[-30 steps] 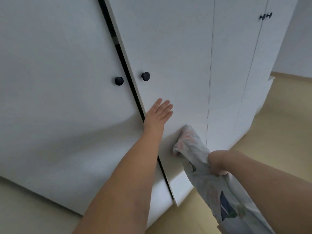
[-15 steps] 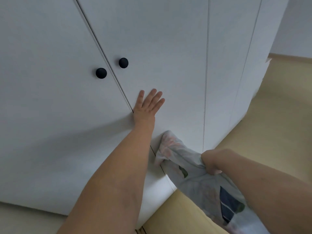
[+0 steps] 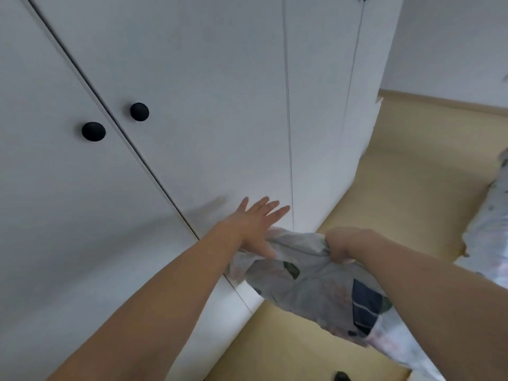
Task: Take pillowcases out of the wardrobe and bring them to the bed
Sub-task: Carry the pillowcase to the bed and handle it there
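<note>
The white wardrobe (image 3: 192, 78) fills the left and middle of the head view, its doors shut, with two black round knobs (image 3: 139, 111) side by side. My right hand (image 3: 341, 244) is clenched on a light floral pillowcase (image 3: 324, 292) that hangs down toward the lower right. My left hand (image 3: 257, 224) is flat with fingers spread, low in front of the wardrobe door; its thumb lies over the pillowcase's upper end. Whether the palm touches the door cannot be told.
Beige floor (image 3: 406, 171) runs along the wardrobe's right side. Patterned fabric (image 3: 492, 221), maybe bedding, shows at the right edge. A white wall (image 3: 453, 45) stands behind. A small dark object (image 3: 342, 376) lies at the bottom edge.
The open door has been pushed shut. My left hand then slid down from near the knobs toward the pillowcase. My right hand came up and left, closer to it.
</note>
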Available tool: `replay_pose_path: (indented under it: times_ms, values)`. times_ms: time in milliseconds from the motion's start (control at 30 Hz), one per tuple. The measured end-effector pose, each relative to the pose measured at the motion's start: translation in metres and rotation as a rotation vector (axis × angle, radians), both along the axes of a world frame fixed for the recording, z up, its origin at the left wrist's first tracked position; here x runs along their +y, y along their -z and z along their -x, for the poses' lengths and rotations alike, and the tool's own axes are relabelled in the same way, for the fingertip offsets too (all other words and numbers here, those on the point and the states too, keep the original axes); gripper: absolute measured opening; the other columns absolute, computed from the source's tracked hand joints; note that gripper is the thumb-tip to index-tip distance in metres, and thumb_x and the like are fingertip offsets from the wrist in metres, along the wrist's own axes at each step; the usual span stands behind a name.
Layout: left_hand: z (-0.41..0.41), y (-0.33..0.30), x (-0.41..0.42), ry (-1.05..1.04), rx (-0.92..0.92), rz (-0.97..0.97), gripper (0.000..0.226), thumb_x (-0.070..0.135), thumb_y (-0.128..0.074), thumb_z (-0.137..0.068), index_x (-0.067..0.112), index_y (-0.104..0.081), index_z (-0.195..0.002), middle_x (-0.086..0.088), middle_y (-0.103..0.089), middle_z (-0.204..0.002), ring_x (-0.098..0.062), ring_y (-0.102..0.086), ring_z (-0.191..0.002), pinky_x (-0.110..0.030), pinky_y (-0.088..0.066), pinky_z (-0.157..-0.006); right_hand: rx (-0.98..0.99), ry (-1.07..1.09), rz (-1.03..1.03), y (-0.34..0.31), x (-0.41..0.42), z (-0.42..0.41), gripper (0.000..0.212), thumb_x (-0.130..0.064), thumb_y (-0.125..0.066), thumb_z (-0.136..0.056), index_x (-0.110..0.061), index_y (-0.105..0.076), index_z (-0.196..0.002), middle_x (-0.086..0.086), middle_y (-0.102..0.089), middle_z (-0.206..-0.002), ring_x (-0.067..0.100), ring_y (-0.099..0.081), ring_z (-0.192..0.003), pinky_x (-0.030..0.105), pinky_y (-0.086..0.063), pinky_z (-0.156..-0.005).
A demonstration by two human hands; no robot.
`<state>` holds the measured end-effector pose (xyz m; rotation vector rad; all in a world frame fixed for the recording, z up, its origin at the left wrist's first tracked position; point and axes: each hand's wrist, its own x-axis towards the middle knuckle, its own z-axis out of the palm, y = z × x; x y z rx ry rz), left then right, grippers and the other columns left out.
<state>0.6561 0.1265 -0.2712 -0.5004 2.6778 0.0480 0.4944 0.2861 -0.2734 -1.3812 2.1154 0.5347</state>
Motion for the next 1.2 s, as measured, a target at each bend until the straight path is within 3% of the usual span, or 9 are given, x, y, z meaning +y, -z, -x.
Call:
replay_pose_path:
  times_ms: [133,233,367,433,500,600,833,1033,1200]
  values:
    - [0.045,0.019,0.028,0.267,0.088,0.058,0.112,0.071,-0.057,-0.067,0.033,0.007,-0.151,0.002,-0.023,-0.157,-0.021,-0.020,-0.144,-0.049,-0.013,-0.117,0.002,0.124,0.086,0.002,0.018,0.047,0.022,-0.016,-0.053,-0.088,-0.006,-0.062,-0.106,0.008,-0.064,-0.105,0.022,-0.053,-0.082,0.030,-0.049,-0.075]
    - [0.089,0.031,0.053,0.291,0.176,0.184,0.100,0.061,-0.057,-0.077,0.022,-0.003,-0.152,-0.002,-0.036,-0.148,-0.023,-0.038,-0.132,-0.043,-0.030,-0.108,-0.013,0.218,0.149,0.002,0.037,0.081,0.011,-0.019,-0.054,-0.088,-0.011,-0.060,-0.093,0.004,-0.058,-0.086,0.022,-0.054,-0.079,0.030,-0.044,-0.070]
    - [0.155,0.040,0.081,0.335,0.249,0.271,0.080,0.041,-0.055,-0.082,0.012,-0.020,-0.148,-0.005,-0.048,-0.135,-0.026,-0.050,-0.113,-0.041,-0.039,-0.094,-0.013,0.333,0.208,0.005,0.075,0.130,0.010,-0.019,-0.054,-0.088,-0.012,-0.060,-0.090,0.008,-0.061,-0.094,0.025,-0.054,-0.080,0.031,-0.043,-0.071]
    - [0.192,0.035,0.093,0.409,0.287,0.244,0.059,0.029,-0.052,-0.083,0.012,-0.037,-0.137,-0.005,-0.057,-0.123,-0.027,-0.056,-0.105,-0.039,-0.042,-0.086,-0.019,0.397,0.232,0.003,0.100,0.156,0.006,-0.019,-0.053,-0.088,-0.015,-0.057,-0.085,0.005,-0.056,-0.088,0.024,-0.052,-0.079,0.030,-0.041,-0.071]
    - [0.229,0.028,0.108,0.458,0.320,0.177,0.029,0.021,-0.050,-0.082,0.018,-0.052,-0.110,-0.004,-0.064,-0.103,-0.027,-0.062,-0.092,-0.035,-0.039,-0.067,-0.027,0.471,0.251,0.000,0.125,0.182,0.010,-0.017,-0.053,-0.088,-0.013,-0.061,-0.091,0.007,-0.060,-0.092,0.025,-0.056,-0.084,0.029,-0.041,-0.072]
    - [0.286,0.015,0.133,0.538,0.300,0.139,0.005,0.021,-0.053,-0.083,0.022,-0.056,-0.087,-0.005,-0.067,-0.087,-0.028,-0.066,-0.078,-0.032,-0.035,-0.057,-0.023,0.603,0.302,-0.007,0.163,0.217,0.018,-0.017,-0.053,-0.088,-0.008,-0.064,-0.099,0.011,-0.065,-0.106,0.027,-0.060,-0.094,0.031,-0.046,-0.077]
    - [0.435,-0.024,0.204,0.719,0.409,0.040,0.021,0.020,-0.045,-0.084,0.018,-0.065,-0.090,-0.009,-0.069,-0.092,-0.031,-0.066,-0.083,-0.033,-0.039,-0.064,0.244,0.815,0.472,-0.031,0.258,0.299,0.021,-0.028,-0.050,-0.085,-0.015,-0.052,-0.101,0.008,-0.062,-0.106,0.028,-0.060,-0.092,0.034,-0.047,-0.076]
    - [0.541,-0.049,0.193,0.796,0.435,-0.009,0.016,0.018,-0.046,-0.081,0.018,-0.061,-0.083,-0.011,-0.068,-0.091,-0.034,-0.064,-0.082,-0.033,-0.038,-0.063,0.522,0.830,0.604,-0.024,0.247,0.361,0.041,-0.049,-0.055,-0.081,-0.019,-0.046,-0.107,0.000,-0.058,-0.101,0.024,-0.060,-0.093,0.033,-0.041,-0.069]
    - [0.627,-0.056,0.158,0.895,0.413,0.019,0.015,0.015,-0.045,-0.083,0.015,-0.060,-0.083,-0.010,-0.066,-0.086,-0.028,-0.056,-0.069,-0.033,-0.038,-0.061,0.592,0.927,0.542,-0.030,0.198,0.435,0.004,-0.019,-0.050,-0.085,-0.017,-0.050,-0.089,0.003,-0.065,-0.093,0.025,-0.064,-0.083,0.029,-0.038,-0.064]
